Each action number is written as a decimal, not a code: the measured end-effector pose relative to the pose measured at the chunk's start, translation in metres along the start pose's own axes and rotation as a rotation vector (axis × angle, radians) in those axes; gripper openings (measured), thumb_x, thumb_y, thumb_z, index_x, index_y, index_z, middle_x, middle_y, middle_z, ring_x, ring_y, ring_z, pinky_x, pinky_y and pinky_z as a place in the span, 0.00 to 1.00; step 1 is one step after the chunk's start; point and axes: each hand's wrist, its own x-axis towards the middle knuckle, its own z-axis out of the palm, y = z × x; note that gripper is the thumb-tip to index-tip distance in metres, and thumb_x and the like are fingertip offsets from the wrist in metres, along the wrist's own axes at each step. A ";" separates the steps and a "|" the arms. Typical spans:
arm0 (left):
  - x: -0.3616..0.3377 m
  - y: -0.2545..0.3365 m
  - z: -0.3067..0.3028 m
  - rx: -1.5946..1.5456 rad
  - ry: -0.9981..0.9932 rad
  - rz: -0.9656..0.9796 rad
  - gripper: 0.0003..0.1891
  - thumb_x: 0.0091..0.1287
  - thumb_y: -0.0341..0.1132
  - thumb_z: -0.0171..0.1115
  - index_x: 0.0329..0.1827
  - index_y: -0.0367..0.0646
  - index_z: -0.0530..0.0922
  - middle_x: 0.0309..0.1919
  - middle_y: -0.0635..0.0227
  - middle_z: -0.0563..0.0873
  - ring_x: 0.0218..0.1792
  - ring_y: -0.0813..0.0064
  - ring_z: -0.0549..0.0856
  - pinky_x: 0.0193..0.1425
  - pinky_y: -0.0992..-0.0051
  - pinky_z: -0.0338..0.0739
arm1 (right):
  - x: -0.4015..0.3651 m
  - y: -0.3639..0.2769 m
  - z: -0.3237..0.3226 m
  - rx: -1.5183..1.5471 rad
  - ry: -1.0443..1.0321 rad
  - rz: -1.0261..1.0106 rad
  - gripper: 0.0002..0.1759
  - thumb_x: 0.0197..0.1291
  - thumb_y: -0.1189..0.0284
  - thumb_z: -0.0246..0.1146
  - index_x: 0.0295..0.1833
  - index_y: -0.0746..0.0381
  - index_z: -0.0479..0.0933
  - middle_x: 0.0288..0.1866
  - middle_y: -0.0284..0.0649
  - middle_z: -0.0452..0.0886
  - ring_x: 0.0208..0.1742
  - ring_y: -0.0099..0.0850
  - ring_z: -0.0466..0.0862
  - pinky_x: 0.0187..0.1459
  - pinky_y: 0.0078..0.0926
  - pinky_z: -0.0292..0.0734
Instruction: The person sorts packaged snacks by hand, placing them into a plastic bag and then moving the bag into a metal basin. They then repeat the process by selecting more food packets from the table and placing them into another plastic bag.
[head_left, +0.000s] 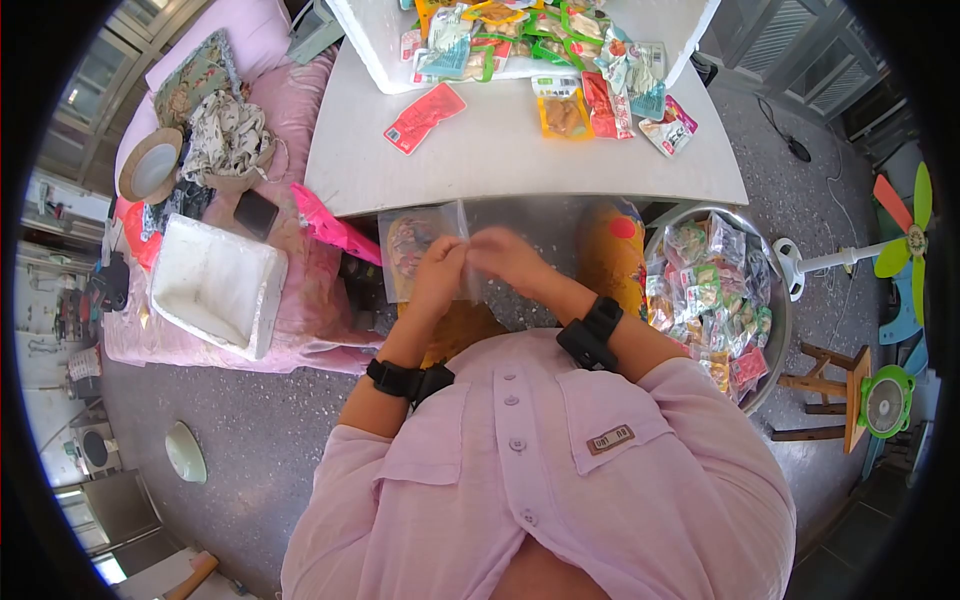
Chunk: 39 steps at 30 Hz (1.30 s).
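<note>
"Where does the clear bag [403, 235] lie?"

"Behind my left hand, between me and the pale surface [520, 172]. My left fingers [457, 249] are curled in, pinching it near its edge on my right"

"And your right fingers [484, 240]?"

"Bent close beside the left ones, at that same edge. They're blurred, so I can't tell whether they grip it. Small food packets [564, 110] lie farther off, on the surface"

a brimmed hat [152, 167] lies on the pink bed [299, 130] beside crumpled patterned cloth [226, 137].
</note>
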 end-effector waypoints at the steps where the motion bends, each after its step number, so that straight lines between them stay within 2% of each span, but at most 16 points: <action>1: -0.002 0.002 0.001 0.013 0.004 0.008 0.03 0.56 0.32 0.51 0.28 0.44 0.71 0.20 0.76 0.71 0.23 0.87 0.69 0.25 0.86 0.63 | 0.000 -0.002 0.000 0.026 0.006 0.032 0.11 0.50 0.67 0.56 0.37 0.63 0.69 0.30 0.32 0.72 0.29 0.16 0.70 0.27 0.13 0.64; 2: -0.002 0.003 0.003 0.026 0.007 0.019 0.03 0.56 0.32 0.51 0.28 0.43 0.71 0.20 0.77 0.71 0.23 0.87 0.68 0.25 0.86 0.63 | 0.001 -0.005 0.000 0.050 0.013 0.062 0.11 0.51 0.67 0.55 0.36 0.63 0.69 0.29 0.32 0.72 0.28 0.16 0.69 0.26 0.13 0.64; 5: -0.001 -0.006 0.005 0.286 -0.037 0.333 0.04 0.56 0.31 0.50 0.29 0.41 0.71 0.21 0.76 0.71 0.24 0.87 0.69 0.27 0.85 0.64 | 0.007 0.002 -0.001 0.001 0.007 0.048 0.11 0.52 0.65 0.54 0.35 0.62 0.69 0.26 0.31 0.71 0.25 0.17 0.69 0.24 0.14 0.64; 8: 0.003 -0.013 0.004 0.347 0.053 0.411 0.04 0.57 0.30 0.50 0.29 0.39 0.70 0.22 0.74 0.72 0.24 0.86 0.69 0.28 0.85 0.65 | 0.010 -0.001 0.001 0.027 0.062 0.059 0.11 0.53 0.64 0.54 0.33 0.60 0.69 0.23 0.31 0.70 0.24 0.17 0.68 0.23 0.14 0.63; 11: -0.004 0.002 0.000 0.244 0.155 0.300 0.04 0.57 0.30 0.49 0.29 0.39 0.70 0.22 0.74 0.73 0.24 0.86 0.69 0.28 0.85 0.65 | 0.015 -0.007 -0.003 -0.010 -0.014 0.010 0.10 0.53 0.63 0.54 0.34 0.60 0.69 0.25 0.30 0.69 0.25 0.17 0.68 0.24 0.14 0.64; 14: 0.003 -0.006 -0.007 0.282 0.180 0.370 0.04 0.57 0.30 0.49 0.28 0.39 0.70 0.21 0.74 0.72 0.23 0.87 0.68 0.26 0.85 0.64 | 0.013 -0.023 0.018 0.146 0.014 0.049 0.10 0.53 0.64 0.54 0.34 0.60 0.68 0.28 0.31 0.70 0.25 0.18 0.69 0.25 0.15 0.65; 17: -0.007 0.016 -0.007 0.156 0.119 0.202 0.03 0.58 0.30 0.49 0.28 0.41 0.70 0.21 0.75 0.72 0.23 0.87 0.68 0.26 0.85 0.63 | 0.027 -0.009 0.017 0.055 -0.072 -0.016 0.10 0.54 0.65 0.53 0.35 0.61 0.68 0.30 0.32 0.70 0.26 0.19 0.69 0.25 0.16 0.67; 20: -0.007 0.017 -0.014 -0.044 -0.005 0.068 0.03 0.55 0.29 0.50 0.28 0.39 0.72 0.22 0.73 0.74 0.24 0.85 0.71 0.27 0.85 0.64 | 0.027 -0.005 0.020 0.150 0.007 0.024 0.09 0.53 0.66 0.53 0.35 0.61 0.68 0.28 0.32 0.70 0.26 0.19 0.70 0.24 0.16 0.67; 23: -0.004 0.008 -0.019 -0.141 -0.033 -0.026 0.03 0.54 0.29 0.51 0.29 0.40 0.72 0.22 0.74 0.74 0.23 0.84 0.71 0.26 0.86 0.63 | 0.030 0.002 0.013 0.182 -0.024 0.048 0.07 0.53 0.69 0.52 0.34 0.61 0.68 0.26 0.32 0.70 0.26 0.19 0.70 0.23 0.16 0.68; 26: -0.008 0.015 -0.013 -0.253 -0.030 -0.084 0.02 0.56 0.30 0.50 0.29 0.43 0.70 0.23 0.72 0.74 0.26 0.82 0.72 0.32 0.80 0.67 | 0.027 0.000 0.009 0.233 -0.055 0.047 0.05 0.52 0.70 0.51 0.32 0.60 0.68 0.24 0.32 0.71 0.26 0.20 0.71 0.24 0.17 0.68; 29: -0.001 0.006 -0.017 -0.457 -0.060 -0.101 0.01 0.56 0.29 0.49 0.28 0.43 0.69 0.22 0.71 0.73 0.25 0.80 0.73 0.30 0.79 0.68 | 0.022 -0.007 0.012 0.330 -0.012 0.070 0.05 0.52 0.70 0.51 0.29 0.60 0.68 0.25 0.33 0.71 0.26 0.22 0.72 0.26 0.18 0.68; 32: 0.000 0.002 -0.020 -0.544 -0.024 -0.088 0.00 0.55 0.28 0.49 0.28 0.43 0.67 0.22 0.70 0.73 0.23 0.77 0.74 0.27 0.77 0.70 | 0.026 0.002 0.006 0.371 -0.060 0.076 0.04 0.51 0.70 0.51 0.29 0.59 0.66 0.25 0.33 0.71 0.27 0.23 0.73 0.27 0.19 0.69; 35: 0.009 -0.017 -0.021 -0.157 0.208 0.094 0.02 0.54 0.28 0.49 0.26 0.42 0.67 0.21 0.67 0.74 0.21 0.75 0.74 0.24 0.76 0.68 | 0.029 0.008 0.004 0.343 -0.027 0.114 0.04 0.51 0.70 0.50 0.29 0.59 0.66 0.26 0.34 0.71 0.27 0.23 0.73 0.26 0.19 0.68; 38: -0.007 -0.001 -0.008 0.685 0.353 0.578 0.04 0.54 0.28 0.50 0.24 0.40 0.67 0.19 0.64 0.73 0.20 0.73 0.73 0.23 0.75 0.67 | 0.024 0.003 0.013 0.326 0.009 0.070 0.05 0.52 0.70 0.51 0.30 0.60 0.66 0.26 0.34 0.71 0.26 0.22 0.72 0.24 0.17 0.67; 39: -0.009 0.001 -0.005 0.718 0.346 0.565 0.04 0.54 0.29 0.50 0.23 0.39 0.67 0.18 0.63 0.73 0.19 0.73 0.73 0.23 0.75 0.66 | 0.024 0.003 0.017 0.259 0.009 0.046 0.05 0.52 0.70 0.51 0.31 0.60 0.67 0.26 0.34 0.71 0.26 0.22 0.72 0.24 0.17 0.67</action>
